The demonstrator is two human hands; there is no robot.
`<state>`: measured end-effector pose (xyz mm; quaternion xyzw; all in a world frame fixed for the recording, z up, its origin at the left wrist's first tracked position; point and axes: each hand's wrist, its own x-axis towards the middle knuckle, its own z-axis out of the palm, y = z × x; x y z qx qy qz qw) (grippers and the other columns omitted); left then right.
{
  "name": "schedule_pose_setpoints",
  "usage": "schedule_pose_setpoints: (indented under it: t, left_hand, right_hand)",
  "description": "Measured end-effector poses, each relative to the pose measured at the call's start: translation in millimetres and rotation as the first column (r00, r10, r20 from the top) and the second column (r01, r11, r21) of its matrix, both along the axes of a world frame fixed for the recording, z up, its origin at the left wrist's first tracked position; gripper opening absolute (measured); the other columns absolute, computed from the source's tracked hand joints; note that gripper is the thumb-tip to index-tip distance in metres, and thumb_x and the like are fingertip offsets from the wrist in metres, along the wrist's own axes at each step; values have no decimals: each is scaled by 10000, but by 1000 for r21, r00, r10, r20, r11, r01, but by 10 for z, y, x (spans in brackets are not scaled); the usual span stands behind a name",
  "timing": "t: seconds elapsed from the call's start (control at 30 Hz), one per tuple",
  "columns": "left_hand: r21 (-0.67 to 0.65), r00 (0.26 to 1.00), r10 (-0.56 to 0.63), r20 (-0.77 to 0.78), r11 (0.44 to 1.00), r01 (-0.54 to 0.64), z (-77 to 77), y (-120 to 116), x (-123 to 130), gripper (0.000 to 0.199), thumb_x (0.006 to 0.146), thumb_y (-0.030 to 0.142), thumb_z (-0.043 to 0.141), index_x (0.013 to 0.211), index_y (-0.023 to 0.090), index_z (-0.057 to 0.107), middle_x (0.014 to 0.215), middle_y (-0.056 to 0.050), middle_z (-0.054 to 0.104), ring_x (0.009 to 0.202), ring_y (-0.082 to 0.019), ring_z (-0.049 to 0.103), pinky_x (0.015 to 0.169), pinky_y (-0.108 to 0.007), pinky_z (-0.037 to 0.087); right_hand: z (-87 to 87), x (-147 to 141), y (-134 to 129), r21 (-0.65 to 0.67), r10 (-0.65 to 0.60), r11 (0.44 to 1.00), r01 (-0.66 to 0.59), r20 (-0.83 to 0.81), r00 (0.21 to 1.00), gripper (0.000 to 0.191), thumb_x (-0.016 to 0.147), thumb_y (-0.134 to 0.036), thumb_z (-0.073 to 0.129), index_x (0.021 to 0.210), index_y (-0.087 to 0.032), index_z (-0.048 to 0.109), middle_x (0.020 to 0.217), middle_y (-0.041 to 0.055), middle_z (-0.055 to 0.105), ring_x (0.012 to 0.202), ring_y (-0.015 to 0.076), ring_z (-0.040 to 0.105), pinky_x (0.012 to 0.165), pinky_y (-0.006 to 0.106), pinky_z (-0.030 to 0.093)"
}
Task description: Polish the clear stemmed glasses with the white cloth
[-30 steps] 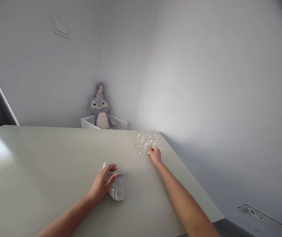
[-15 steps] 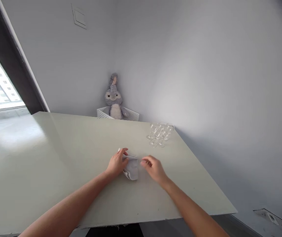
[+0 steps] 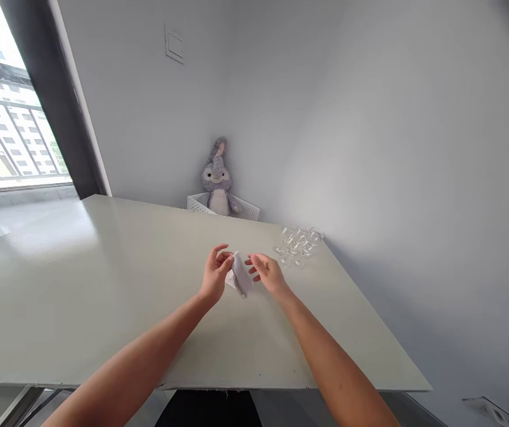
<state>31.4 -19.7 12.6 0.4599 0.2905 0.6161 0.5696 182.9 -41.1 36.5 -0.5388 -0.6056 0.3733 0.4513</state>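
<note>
A small white cloth (image 3: 241, 277) hangs folded above the table, pinched at its upper edge between the thumb and finger of my left hand (image 3: 216, 274). Close to the cloth's right side is my right hand (image 3: 267, 273), its fingers apart and a small gap between them and the fabric. Several clear stemmed glasses (image 3: 298, 243) stand in a tight group beyond my right hand, near the table's right edge.
The pale table (image 3: 139, 261) reaches to the grey wall. Behind its far edge a grey plush toy (image 3: 219, 184) sits in a white perforated basket (image 3: 248, 210). A window (image 3: 12, 130) is on the left, and a wall switch (image 3: 175, 45) is above.
My left hand has lifted the cloth off the table by its edge, so it now hangs. My right hand has moved farther forward with its fingers spread. The view has shifted slightly left.
</note>
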Motion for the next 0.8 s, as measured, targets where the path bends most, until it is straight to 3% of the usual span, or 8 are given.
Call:
schedule_pose_setpoints:
  t: [0.1,0.27,0.37,0.43,0.53,0.63,0.7,0.8]
  left_hand:
    - [-33,991,-90,94,995,94,76,2,-53,300,719,294,577,988,222,465,784,18,523,634,-89,495,599,-226,407]
    - [-57,977,-115,181,990,127,313,-1,-194,244,632,206,517,865,212,446,669,40,440,538,-83,427,481,-198,345]
    - [-162,976,135,173,981,-107,297,27,-292,273,602,203,465,867,223,409,652,44,417,518,-83,410,462,-194,326]
    - [-281,948,313,61,916,-285,176,26,-387,270,610,223,452,873,221,395,670,35,431,537,-91,436,477,-204,343]
    - [-385,900,383,-208,814,-436,-47,-45,-599,280,627,228,447,905,204,425,724,7,460,586,-111,478,509,-236,379]
    - [-114,653,648,-392,670,-733,-103,-137,-808,295,647,186,422,940,214,453,891,-29,499,757,-145,526,628,-280,432]
    - [208,514,745,-426,633,-745,-36,-144,-876,258,671,156,394,898,223,496,986,-35,522,897,-166,527,741,-299,436]
    - [400,509,500,-700,866,-300,21,-30,-849,276,719,151,372,869,244,584,1002,-23,599,908,-190,559,781,-309,433]
  right_hand:
    - [49,-207,-16,-52,164,983,-177,-192,968,570,784,-639,384,1058,-186,595,952,80,644,795,196,614,566,260,493]
    - [62,-435,-55,164,9,985,57,-377,926,552,866,-569,267,1101,-177,578,1131,101,591,998,213,568,809,343,476]
    - [23,-437,-106,311,33,950,18,-158,987,441,886,-489,328,1073,-201,604,1124,81,597,1063,202,524,910,347,406]
    - [-77,-383,-132,295,52,954,-53,14,999,399,868,-484,380,1058,-225,617,1097,69,610,1048,202,526,892,340,410]
    - [-329,-235,-111,187,18,982,-33,82,996,394,839,-512,413,948,-220,654,997,64,645,953,203,567,819,326,441]
    - [-581,-85,-38,58,-107,992,110,-54,993,434,818,-546,412,779,-179,640,822,70,661,741,179,595,663,290,469]
    - [-676,-22,-3,12,-175,984,179,-158,972,443,807,-560,413,711,-171,603,742,64,644,611,150,560,553,260,447]
    - [-698,10,-8,27,-174,982,185,-230,958,437,805,-560,415,676,-172,572,711,56,625,533,122,505,492,238,412]
